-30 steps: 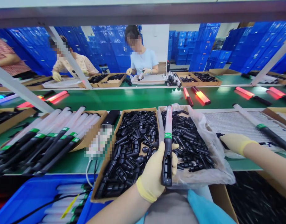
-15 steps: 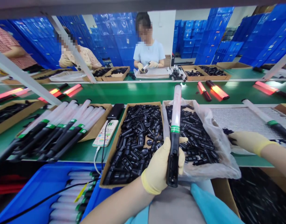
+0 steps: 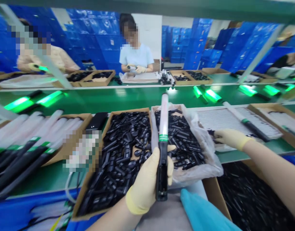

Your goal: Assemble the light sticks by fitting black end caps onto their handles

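My left hand (image 3: 147, 179), in a pale yellow glove, is wrapped round the black handle of a light baton (image 3: 164, 128). The baton stands nearly upright, its clear tube at the top, a green band in the middle and an open slot in the handle facing me. My right hand (image 3: 230, 138), gloved too, has its fingers closed round a small dark thing at the front left corner of a white ribbed tray (image 3: 210, 120); what it is cannot be made out. Behind the baton lies a plastic-lined box (image 3: 189, 128) of black parts.
A cardboard box (image 3: 109, 113) of black parts lies left of centre, beside a phone (image 3: 83, 147) with a cable. Clear-tubed batons (image 3: 51, 123) are piled at the left. Green-lit batons (image 3: 212, 95) lie on the green belt (image 3: 138, 96). People sit across it.
The view has turned right, so most things sit further left. The batons on the belt have gone from red to green. Both hands keep their holds.
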Tool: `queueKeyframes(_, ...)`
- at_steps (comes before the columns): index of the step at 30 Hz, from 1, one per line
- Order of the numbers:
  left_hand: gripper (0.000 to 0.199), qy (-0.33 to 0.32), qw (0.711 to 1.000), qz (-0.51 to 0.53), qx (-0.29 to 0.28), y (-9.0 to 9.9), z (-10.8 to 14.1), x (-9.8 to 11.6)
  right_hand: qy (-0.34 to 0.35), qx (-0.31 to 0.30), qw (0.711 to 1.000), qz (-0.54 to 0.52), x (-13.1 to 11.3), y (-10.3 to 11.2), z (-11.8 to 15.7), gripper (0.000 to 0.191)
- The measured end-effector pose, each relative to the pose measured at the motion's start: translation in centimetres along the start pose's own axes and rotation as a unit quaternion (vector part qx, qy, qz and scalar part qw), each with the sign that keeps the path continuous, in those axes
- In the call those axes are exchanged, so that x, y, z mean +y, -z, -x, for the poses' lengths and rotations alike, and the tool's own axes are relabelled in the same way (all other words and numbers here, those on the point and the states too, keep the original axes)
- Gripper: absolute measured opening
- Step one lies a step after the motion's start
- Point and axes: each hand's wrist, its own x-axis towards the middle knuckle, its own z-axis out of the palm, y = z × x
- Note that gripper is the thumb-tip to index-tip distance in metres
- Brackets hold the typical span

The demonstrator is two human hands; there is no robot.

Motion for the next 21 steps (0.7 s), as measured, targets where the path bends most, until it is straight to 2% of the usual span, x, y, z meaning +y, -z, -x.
queueKeyframes(4,0.05,-0.007,0.995,-0.083,0.063,-1.0,-0.9,0.2,-0.049,0.091,0.993,-0.06,-2.5,1.4,3.7,0.025)
queueKeyframes(6,0.045,-0.024,0.989,-0.122,0.079,-1.6,-1.6,0.1,-0.022,0.136,0.984,-0.115,-5.4,1.6,6.7,0.032)
queueKeyframes(8,0.043,-0.037,0.987,-0.134,0.077,-2.4,-2.5,-0.1,0.048,0.148,0.97,-0.189,-9.0,1.1,9.5,0.036)
queueKeyframes(9,0.044,-0.041,0.987,-0.135,0.075,-3.0,-3.1,-0.3,0.128,0.151,0.929,-0.313,-10.7,0.6,10.6,0.05)
queueKeyframes(10,0.047,-0.044,0.987,-0.138,0.074,-3.6,-3.6,-0.6,0.19,0.144,0.886,-0.398,-12.3,0.0,11.3,0.067)
queueKeyframes(11,0.051,-0.046,0.985,-0.148,0.075,-4.3,-4.2,-0.9,0.229,0.147,0.851,-0.449,-13.4,-0.5,11.7,0.075)
queueKeyframes(12,0.054,-0.047,0.982,-0.166,0.074,-5.0,-4.7,-1.2,0.239,0.165,0.823,-0.489,-13.9,-1.1,11.8,0.076)
queueKeyframes(13,0.057,-0.048,0.979,-0.188,0.07,-5.7,-5.2,-1.5,0.222,0.19,0.81,-0.508,-13.8,-1.5,11.8,0.07)
queueKeyframes(14,0.058,-0.05,0.975,-0.209,0.064,-6.3,-5.6,-1.7,0.182,0.225,0.807,-0.515,-12.8,-1.9,11.7,0.06)
queueKeyframes(16,0.059,-0.055,0.967,-0.244,0.054,-7.2,-6.0,-1.8,0.06,0.304,0.806,-0.505,-8.2,-2.3,11.7,0.043)
queueKeyframes(17,0.058,-0.055,0.963,-0.258,0.055,-7.3,-6.0,-1.7,-0.006,0.344,0.805,-0.483,-4.8,-2.4,11.9,0.041)
queueKeyframes(19,0.059,-0.049,0.955,-0.285,0.068,-7.1,-6.1,-1.2,-0.171,0.441,0.785,-0.4,3.7,-2.8,12.6,0.048)
queueKeyframes(20,0.059,-0.043,0.95,-0.298,0.08,-6.8,-6.1,-1.0,-0.255,0.486,0.768,-0.331,8.2,-3.1,13.1,0.05)
queueKeyframes(21,0.06,-0.038,0.946,-0.308,0.094,-6.3,-6.2,-0.7,-0.319,0.502,0.763,-0.255,12.5,-3.3,13.5,0.051)
